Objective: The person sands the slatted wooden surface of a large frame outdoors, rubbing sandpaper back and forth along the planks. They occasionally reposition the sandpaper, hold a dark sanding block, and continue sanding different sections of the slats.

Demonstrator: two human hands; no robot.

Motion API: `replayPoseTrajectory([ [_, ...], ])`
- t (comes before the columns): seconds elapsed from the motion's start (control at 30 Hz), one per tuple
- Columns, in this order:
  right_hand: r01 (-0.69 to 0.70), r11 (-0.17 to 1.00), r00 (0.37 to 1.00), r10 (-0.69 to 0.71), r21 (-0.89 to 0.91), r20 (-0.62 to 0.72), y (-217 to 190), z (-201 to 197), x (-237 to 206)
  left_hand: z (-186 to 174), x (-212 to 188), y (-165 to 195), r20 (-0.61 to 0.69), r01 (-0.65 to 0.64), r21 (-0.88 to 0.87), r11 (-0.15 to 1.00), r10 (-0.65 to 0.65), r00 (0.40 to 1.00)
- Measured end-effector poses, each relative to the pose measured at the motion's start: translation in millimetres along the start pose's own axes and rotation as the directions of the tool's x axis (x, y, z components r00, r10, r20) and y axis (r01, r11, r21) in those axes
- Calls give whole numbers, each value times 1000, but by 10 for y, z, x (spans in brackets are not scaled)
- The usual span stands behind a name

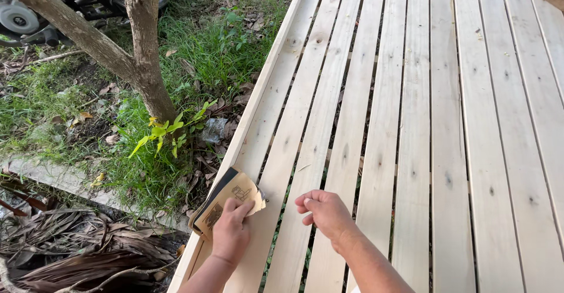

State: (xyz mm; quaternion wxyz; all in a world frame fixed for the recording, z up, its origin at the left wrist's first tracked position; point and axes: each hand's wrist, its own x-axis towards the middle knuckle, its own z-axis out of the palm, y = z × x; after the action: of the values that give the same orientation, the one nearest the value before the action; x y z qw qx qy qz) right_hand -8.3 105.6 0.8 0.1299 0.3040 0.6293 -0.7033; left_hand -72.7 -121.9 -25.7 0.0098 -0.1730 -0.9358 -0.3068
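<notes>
Folded sandpaper pressed on slatted wood, near left edge.
Left hand (230,233) gripping folded tan sandpaper (228,201) on the frame's near left rail; right hand (326,212) loosely curled, holding nothing, over pale slats (411,122). Fingertips tucked from sight; forearms cut off below; tree trunk (144,52) far left.

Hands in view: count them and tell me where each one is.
2. The left hand presses a folded sheet of sandpaper on the left edge of the slatted wooden platform. The right hand hovers loosely curled over the slats beside it.
</notes>
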Motion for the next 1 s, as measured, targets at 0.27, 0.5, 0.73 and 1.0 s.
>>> replayPoseTrajectory([
  [0.27,9,995,999,-13,-104,-38,44,-121,-16,293,1001,439,-99,-23,38,999,27,995],
  [0.5,-24,998,998,21,-54,-57,22,-159,-29,276,-129,432,-21,-139,-73,988,138,990],
  [0.73,37,999,999,-37,-28,0,39,-75,11,571,-40,388,-40,-238,-118,964,235,971],
  [1.0,86,996,950,-77,16,-303,42,-339,-47,682,677,880,-81,-86,-66,994,80,993],
])
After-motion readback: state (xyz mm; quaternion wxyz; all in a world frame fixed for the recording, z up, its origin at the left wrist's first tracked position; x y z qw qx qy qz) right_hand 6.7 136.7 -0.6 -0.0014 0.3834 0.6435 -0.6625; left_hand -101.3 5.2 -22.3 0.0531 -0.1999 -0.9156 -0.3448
